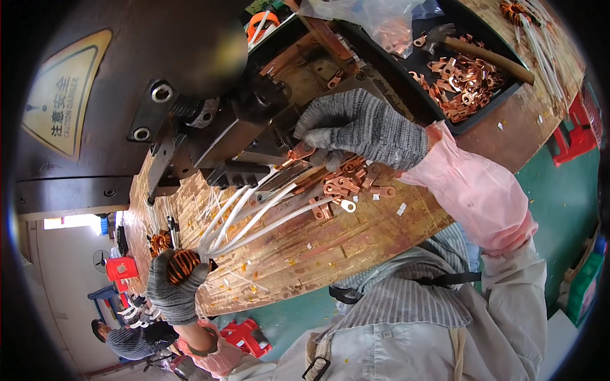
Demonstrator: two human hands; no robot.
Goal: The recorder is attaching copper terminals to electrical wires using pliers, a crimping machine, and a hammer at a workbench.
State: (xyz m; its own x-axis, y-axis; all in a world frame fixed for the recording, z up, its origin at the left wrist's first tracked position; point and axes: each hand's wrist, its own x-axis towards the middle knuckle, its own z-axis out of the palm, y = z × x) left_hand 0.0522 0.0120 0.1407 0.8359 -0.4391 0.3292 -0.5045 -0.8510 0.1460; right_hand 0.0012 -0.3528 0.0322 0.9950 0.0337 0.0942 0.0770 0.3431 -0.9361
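My left hand (170, 295), in a grey knitted glove, is closed round a ring-shaped copper-wound coil (183, 267). Several white-sleeved leads (238, 213) run from the coil across the bench towards the press. One lead reaches up to a copper cable lug (301, 152), which the fingers of my right hand (359, 127) pinch at its flat end. That hand wears a matching glove and sits close beside the press tooling (238, 130). How far the lead goes into the lug is too small to tell. Loose copper lugs (343, 184) lie in a pile just under my right hand.
A dark press body (127, 95) with a yellow warning label fills the upper left. At the upper right, a black tray (467, 126) holds copper lugs, with a wooden-handled hammer (489, 58) across it. More coils (515, 11) lie beyond. Red stools (244, 336) stand on the green floor; another person (130, 341) sits at lower left.
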